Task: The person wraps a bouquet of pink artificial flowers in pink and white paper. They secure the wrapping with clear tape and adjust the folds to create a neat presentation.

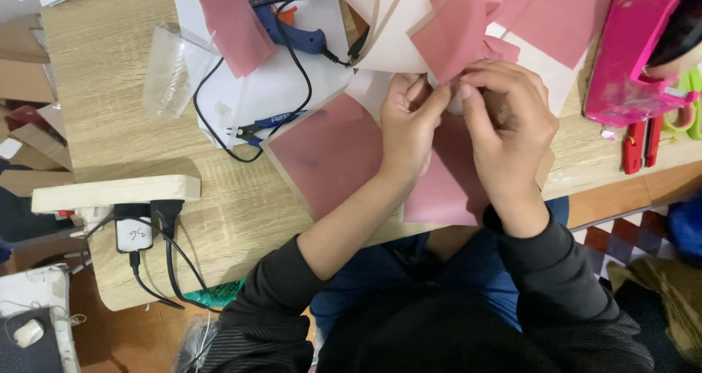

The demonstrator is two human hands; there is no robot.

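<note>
My left hand (408,124) and my right hand (508,128) meet over the wooden table (110,117), fingertips pinched together on a small pale piece (447,95) at the edge of a pink paper sheet (457,33). What exactly sits between the fingers is mostly hidden. Under my hands lie larger dusky-pink sheets (329,153) on brown card. A blue glue gun (289,31) with a black cable rests on white paper just left of my hands.
A clear plastic cup (170,72) lies on its side at the left. A white power strip (110,194) with plugged adapters sits at the table's near-left edge. A bright pink box (629,47), red-handled cutters (642,145) and green scissors (691,110) are at the right.
</note>
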